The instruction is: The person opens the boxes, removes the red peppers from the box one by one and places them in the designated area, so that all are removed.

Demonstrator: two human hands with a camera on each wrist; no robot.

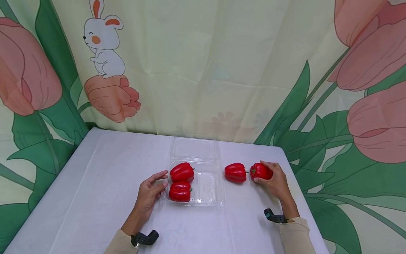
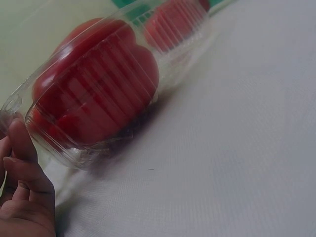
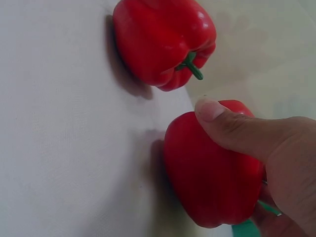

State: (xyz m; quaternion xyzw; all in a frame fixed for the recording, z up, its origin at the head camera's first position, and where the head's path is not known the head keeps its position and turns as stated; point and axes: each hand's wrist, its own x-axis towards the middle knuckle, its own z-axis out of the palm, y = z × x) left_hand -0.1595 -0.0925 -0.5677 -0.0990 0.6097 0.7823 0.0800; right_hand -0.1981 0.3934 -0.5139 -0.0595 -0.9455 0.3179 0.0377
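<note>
My right hand (image 1: 276, 179) grips a red bell pepper (image 3: 212, 173), its thumb across one side and the other fingers mostly hidden behind. Just left of it a second red bell pepper (image 1: 235, 173) lies on the table, its green stem pointing toward the held one. Two more bell peppers, one farther back (image 1: 182, 172) and one nearer (image 1: 179, 191), lie in the left half of an open clear plastic container (image 1: 207, 187). At the container's left edge, my left hand (image 1: 150, 192) pinches the rim between thumb and fingers.
The container's clear lid (image 1: 195, 149) lies folded back toward the rear of the table. A white cloth covers the table (image 1: 95, 197). Directly behind the table hangs a curtain (image 1: 196, 70) printed with tulips and a rabbit.
</note>
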